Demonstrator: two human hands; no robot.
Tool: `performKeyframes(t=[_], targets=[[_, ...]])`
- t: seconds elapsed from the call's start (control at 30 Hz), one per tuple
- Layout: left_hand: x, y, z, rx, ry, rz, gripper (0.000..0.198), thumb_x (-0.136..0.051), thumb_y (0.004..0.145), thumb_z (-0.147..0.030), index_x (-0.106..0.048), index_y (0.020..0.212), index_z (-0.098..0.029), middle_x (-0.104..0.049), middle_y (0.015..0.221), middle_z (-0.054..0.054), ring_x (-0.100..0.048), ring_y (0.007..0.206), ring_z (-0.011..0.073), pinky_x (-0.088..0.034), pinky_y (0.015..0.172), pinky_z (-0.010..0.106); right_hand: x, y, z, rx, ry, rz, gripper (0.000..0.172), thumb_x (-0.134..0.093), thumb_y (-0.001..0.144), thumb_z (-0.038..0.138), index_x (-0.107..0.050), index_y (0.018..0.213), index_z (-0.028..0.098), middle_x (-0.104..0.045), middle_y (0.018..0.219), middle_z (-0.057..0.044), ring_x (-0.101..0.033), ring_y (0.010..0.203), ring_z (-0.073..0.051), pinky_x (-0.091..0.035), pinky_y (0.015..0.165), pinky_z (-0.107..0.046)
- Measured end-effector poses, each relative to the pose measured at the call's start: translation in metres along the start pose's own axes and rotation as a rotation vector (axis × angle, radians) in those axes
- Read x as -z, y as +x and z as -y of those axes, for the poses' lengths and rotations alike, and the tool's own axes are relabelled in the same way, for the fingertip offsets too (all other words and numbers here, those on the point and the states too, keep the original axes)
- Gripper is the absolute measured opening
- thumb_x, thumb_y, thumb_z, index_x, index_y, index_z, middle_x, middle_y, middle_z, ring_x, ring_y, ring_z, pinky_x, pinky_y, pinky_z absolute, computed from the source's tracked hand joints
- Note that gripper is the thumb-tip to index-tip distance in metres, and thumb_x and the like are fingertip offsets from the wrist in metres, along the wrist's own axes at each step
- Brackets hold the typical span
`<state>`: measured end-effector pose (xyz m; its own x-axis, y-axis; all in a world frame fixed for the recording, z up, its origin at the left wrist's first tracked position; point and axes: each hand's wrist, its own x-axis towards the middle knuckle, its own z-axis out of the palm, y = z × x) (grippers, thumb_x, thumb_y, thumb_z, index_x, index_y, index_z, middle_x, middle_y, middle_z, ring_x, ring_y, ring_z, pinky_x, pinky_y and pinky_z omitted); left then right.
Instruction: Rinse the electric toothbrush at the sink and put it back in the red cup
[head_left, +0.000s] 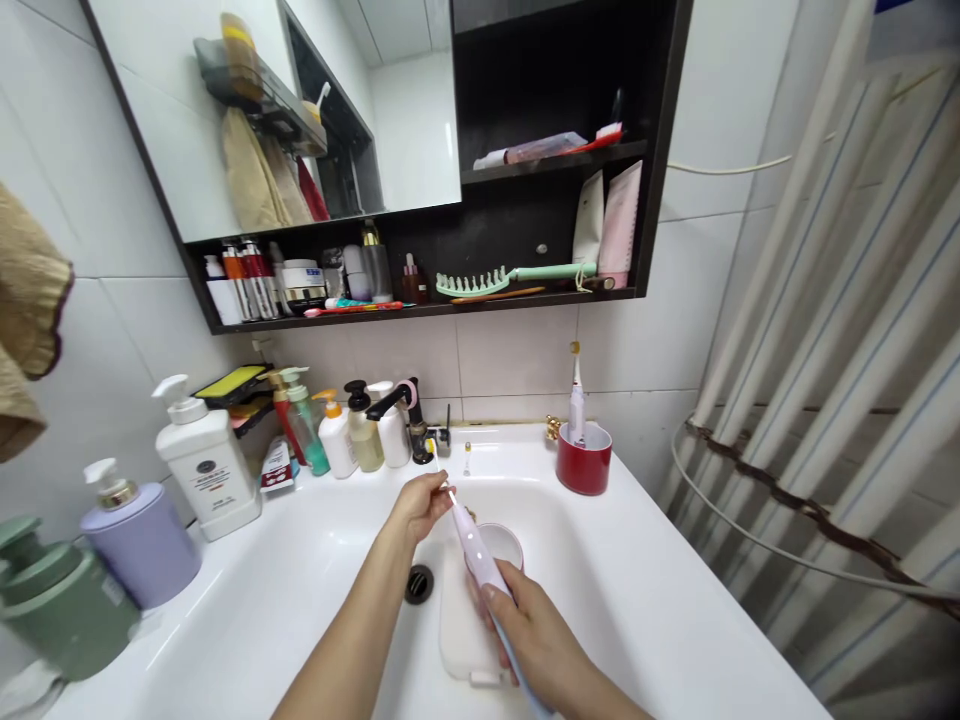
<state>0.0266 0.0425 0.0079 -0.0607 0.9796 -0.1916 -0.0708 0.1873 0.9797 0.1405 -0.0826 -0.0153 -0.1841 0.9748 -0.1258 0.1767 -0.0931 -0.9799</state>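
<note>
A lilac electric toothbrush handle [474, 548] slants over the sink, its narrow tip pointing up and left. My right hand [536, 620] is wrapped round its lower part. At the tip, my left hand [424, 503] pinches a small toothbrush head [438, 462] with yellow bristles; whether the head is seated on the handle or just apart from it, I cannot tell. Another small brush head [467, 460] is on the sink's back ledge. Below my hands, a white oblong case [459, 640] and a cup [506, 542] sit in the basin, partly covered by the handle and my right hand.
A red cup [583, 470] holding another electric toothbrush [576, 405] stands on the right rear rim. The black faucet [415, 420] is behind my left hand. Several pump bottles [206, 465] line the left side. Overhead hangs a dark cabinet [555, 225]; pipes [817, 300] stand at right.
</note>
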Motion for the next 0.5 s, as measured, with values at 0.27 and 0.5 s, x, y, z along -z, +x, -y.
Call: performKeyframes(t=[0.27,0.5], targets=[[0.017,-0.048,0.001,0.141,-0.484,0.039,0.010,-0.053,0.062,-0.015,-0.045,0.062,-0.012,-0.055,0.056,0.003,-0.055,0.051,0.0103,-0.043,0.047,0.018,-0.011,-0.009,-0.003,0.001,-0.030,0.061,0.028,-0.030,0.072,0.039,-0.039,0.087,0.017,-0.039,0.059,0.004,-0.038,0.038,-0.004,-0.030,0.031,-0.016],[0.008,-0.050,0.003,0.128,-0.469,0.033,0.012,-0.055,0.061,-0.017,-0.044,0.062,-0.012,-0.054,0.053,0.002,-0.055,0.049,0.0097,-0.043,0.048,0.018,-0.011,-0.006,-0.004,-0.021,-0.038,0.057,0.025,-0.029,0.073,0.037,-0.039,0.084,0.017,-0.039,0.059,0.004,-0.037,0.037,-0.004,-0.030,0.031,-0.016]])
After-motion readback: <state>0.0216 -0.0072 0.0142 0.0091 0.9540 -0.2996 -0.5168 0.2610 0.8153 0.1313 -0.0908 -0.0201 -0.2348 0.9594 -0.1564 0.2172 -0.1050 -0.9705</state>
